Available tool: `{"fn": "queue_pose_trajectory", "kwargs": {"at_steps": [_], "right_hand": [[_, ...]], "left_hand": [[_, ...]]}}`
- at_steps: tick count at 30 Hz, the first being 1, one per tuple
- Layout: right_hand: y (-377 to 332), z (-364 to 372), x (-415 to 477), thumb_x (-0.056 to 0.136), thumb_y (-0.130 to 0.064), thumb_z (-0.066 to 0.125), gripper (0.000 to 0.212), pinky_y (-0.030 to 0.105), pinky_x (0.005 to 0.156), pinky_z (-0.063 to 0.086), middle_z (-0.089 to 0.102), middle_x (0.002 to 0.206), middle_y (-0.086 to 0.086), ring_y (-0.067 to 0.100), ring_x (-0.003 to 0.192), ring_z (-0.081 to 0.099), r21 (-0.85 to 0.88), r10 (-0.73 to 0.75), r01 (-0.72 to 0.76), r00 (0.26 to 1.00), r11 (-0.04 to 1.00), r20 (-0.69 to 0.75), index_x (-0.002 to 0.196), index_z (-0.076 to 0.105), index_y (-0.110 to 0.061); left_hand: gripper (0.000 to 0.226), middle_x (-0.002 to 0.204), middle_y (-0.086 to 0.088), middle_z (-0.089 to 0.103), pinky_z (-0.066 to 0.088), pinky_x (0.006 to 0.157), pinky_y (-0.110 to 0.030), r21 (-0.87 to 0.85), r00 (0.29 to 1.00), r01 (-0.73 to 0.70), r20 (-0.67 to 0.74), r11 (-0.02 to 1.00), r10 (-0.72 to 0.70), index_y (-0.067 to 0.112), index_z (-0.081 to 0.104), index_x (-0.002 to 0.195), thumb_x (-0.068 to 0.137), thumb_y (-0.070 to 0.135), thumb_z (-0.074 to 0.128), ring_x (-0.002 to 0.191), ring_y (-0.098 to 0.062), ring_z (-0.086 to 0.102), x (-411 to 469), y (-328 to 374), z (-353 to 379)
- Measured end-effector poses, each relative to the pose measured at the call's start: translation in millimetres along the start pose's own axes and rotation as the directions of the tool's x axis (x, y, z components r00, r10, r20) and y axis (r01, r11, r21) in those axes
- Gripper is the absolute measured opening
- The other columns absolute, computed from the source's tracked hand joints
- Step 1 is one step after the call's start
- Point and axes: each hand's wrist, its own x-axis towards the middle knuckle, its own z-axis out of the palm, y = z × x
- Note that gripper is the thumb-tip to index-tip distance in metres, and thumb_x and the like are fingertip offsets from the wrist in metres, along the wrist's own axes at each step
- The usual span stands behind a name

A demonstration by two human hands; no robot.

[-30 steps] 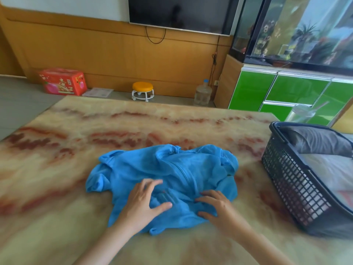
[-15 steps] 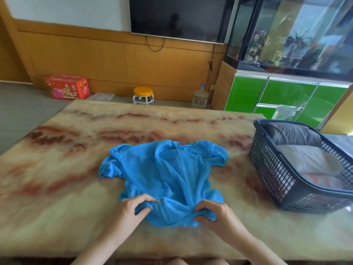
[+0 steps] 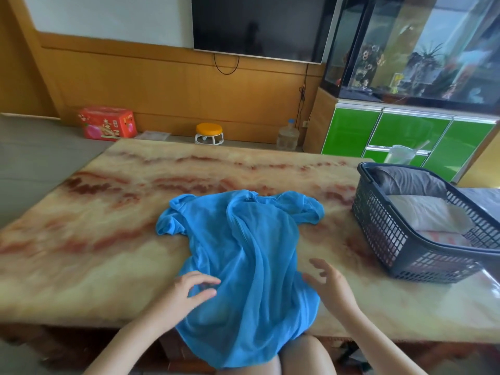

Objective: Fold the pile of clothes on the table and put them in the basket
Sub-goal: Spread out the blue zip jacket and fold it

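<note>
A thin blue zip-up garment (image 3: 243, 255) lies stretched out on the marbled table (image 3: 108, 212), its collar and short sleeves far from me and its hem hanging over the near edge onto my lap. My left hand (image 3: 189, 289) rests on the cloth's left side with fingers loosely spread. My right hand (image 3: 328, 285) hovers at the garment's right edge, fingers apart, holding nothing. The dark mesh basket (image 3: 389, 239) stands on the table's right end with folded grey, white and pinkish clothes inside.
Behind the basket stands a clear plastic cup (image 3: 400, 155) with a straw. Beyond the table on the floor are a red box (image 3: 107, 127), a small orange stool (image 3: 209, 133) and a water jug (image 3: 288, 136). A fish tank sits on a green cabinet (image 3: 405, 139) at the right.
Both hands pulled the garment's lower part toward me, stretching it long so its hem now hangs off the table edge. Both hands have let go of the hem and opened.
</note>
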Motion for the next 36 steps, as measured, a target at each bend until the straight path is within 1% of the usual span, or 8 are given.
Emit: {"fn": "queue_pose_trajectory", "kwargs": {"at_steps": [2,6,10,15,22,26,30,36], "right_hand": [[5.6,5.0,7.1,0.081,-0.034,0.071,0.046,0.032,0.090,0.042,0.059,0.110,-0.001,0.022,0.109,0.051,-0.057,0.090,-0.088,0.996,0.994,0.029,0.123,0.055,-0.023],[-0.5,15.9,4.6,0.075,-0.024,0.076,0.023,0.030,0.084,0.047,0.065,0.090,-0.006,0.018,0.098,0.060,-0.020,0.064,-0.062,0.991,0.998,0.114,0.095,0.065,-0.025],[-6.1,15.9,-7.5,0.075,-0.028,0.075,0.017,0.029,0.063,0.047,0.062,0.069,-0.009,0.010,0.065,0.057,-0.016,0.038,-0.036,0.991,0.999,0.125,0.068,0.060,-0.030],[-15.3,-7.2,-19.4,0.086,-0.025,0.067,0.020,0.026,0.039,0.040,0.063,0.054,0.001,0.017,0.037,0.050,0.183,0.028,-0.065,0.980,0.981,0.199,0.071,0.063,-0.012],[-39.1,-9.8,-38.8,0.090,-0.023,0.062,0.014,0.025,0.045,0.049,0.069,0.066,-0.004,0.013,0.055,0.062,0.174,-0.071,-0.043,0.797,0.984,0.600,0.086,0.070,-0.012],[-34.1,-0.6,-23.4,0.087,-0.026,0.061,0.015,0.029,0.058,0.051,0.071,0.083,-0.004,0.004,0.066,0.060,0.069,-0.137,0.121,0.937,0.990,0.321,0.088,0.074,-0.020],[-28.4,7.4,13.1,0.088,-0.023,0.063,0.020,0.025,0.061,0.050,0.068,0.101,-0.011,0.003,0.074,0.062,0.102,-0.062,0.047,0.987,0.994,0.149,0.107,0.067,-0.025],[-40.4,23.6,75.2,0.088,-0.002,0.053,0.037,0.032,0.061,0.049,0.063,0.103,0.007,0.022,0.079,0.060,0.390,0.176,-0.198,0.980,0.899,0.092,0.125,0.055,-0.007]], "left_hand": [[0.014,0.105,0.024,0.063,0.039,0.095,-0.018,0.083,0.997,0.019,-0.071,0.996,-0.013,0.056,0.061,0.093,0.081,0.051,0.064,0.103,0.005,0.056,11.5,6.0,14.5],[0.049,0.139,0.013,0.039,0.031,0.104,-0.021,0.202,0.992,0.118,-0.073,0.972,-0.105,0.032,0.043,0.137,0.090,0.043,0.055,0.130,-0.006,0.038,27.1,21.2,50.5],[0.057,0.155,-0.001,0.017,0.030,0.109,-0.028,0.300,0.971,0.210,-0.175,0.930,-0.163,0.031,0.031,0.145,0.093,0.038,0.052,0.141,-0.016,0.024,33.3,17.9,64.3],[0.047,0.135,-0.017,0.046,0.040,0.100,-0.042,0.188,0.880,0.296,-0.435,0.936,-0.191,0.004,0.057,0.126,0.082,0.012,0.070,0.125,-0.035,0.047,28.4,-18.3,41.5],[0.036,0.116,-0.005,0.058,0.043,0.086,-0.033,0.247,0.881,0.367,-0.401,0.897,-0.250,0.012,0.062,0.120,0.085,0.016,0.066,0.108,-0.025,0.056,18.0,-29.1,21.2],[0.018,0.099,-0.004,0.060,0.040,0.069,-0.031,0.211,0.859,0.353,-0.459,0.912,-0.226,0.012,0.068,0.103,0.088,0.007,0.058,0.089,-0.026,0.060,23.1,-22.9,14.7],[0.037,0.110,-0.007,0.059,0.041,0.084,-0.033,0.246,0.840,0.289,-0.530,0.925,-0.121,0.011,0.066,0.111,0.087,-0.008,0.045,0.101,-0.028,0.052,32.8,-16.9,13.2],[0.027,0.115,-0.008,0.058,0.042,0.094,-0.036,0.187,0.873,0.256,-0.467,0.948,-0.144,0.009,0.065,0.115,0.089,0.014,0.060,0.108,-0.028,0.056,73.3,-8.3,19.0]]}}
